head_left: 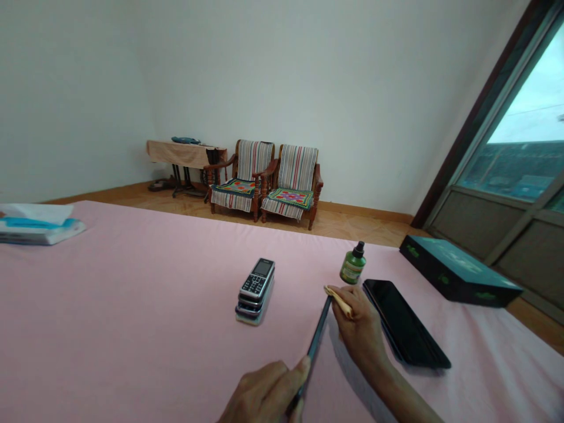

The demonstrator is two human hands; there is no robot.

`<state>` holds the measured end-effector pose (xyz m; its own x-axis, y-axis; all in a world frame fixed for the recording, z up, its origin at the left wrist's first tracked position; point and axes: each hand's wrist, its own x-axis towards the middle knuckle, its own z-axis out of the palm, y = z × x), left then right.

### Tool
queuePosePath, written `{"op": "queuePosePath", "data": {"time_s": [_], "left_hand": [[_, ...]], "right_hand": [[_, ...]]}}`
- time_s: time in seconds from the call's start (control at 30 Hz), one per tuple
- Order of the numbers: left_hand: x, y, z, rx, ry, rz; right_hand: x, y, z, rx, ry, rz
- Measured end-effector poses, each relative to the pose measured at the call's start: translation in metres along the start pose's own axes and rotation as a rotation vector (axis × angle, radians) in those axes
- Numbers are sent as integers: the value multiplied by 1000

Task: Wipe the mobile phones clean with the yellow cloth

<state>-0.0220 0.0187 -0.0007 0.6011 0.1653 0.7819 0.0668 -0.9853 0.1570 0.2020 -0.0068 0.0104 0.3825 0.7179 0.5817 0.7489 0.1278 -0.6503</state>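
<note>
Left hand point(267, 393) pinches the near end of a dark slab point(318, 333), seen edge-on, near centre; right hand point(359, 323) pinches yellow cloth point(342, 304) against its far end. I judge it stiff, slick, breakable: best held by edges.

Two wooden armchairs point(254, 157) with striped covers stand before a pale wall point(374, 111). A tissue pack point(37, 232) lies far left.

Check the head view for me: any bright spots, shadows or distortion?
In the head view, the window is brightest; in the head view, the right forearm casts a soft shadow on the pink cloth; in the head view, the slanting window frame suggests wide-angle distortion.
</note>
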Motion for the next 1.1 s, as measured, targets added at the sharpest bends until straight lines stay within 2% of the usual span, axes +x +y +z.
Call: {"op": "queuePosePath", "data": {"time_s": [0.37,0.6,0.73,0.93,1.1], "left_hand": [[-1,-1,1,-48,29,-7],[0,1,-1,-74,48,-59],[-3,0,-2,-168,30,-228],[-2,-1,-1,-431,-107,-569],[8,1,0,-819,-83,-792]], "right_hand": [[-3,20,14,-69,-237,88],[-4,22,16,-143,-259,94],[-5,19,15,-158,-252,108],[-8,18,15,-150,-248,123],[-8,18,15,-139,-242,143]]}}
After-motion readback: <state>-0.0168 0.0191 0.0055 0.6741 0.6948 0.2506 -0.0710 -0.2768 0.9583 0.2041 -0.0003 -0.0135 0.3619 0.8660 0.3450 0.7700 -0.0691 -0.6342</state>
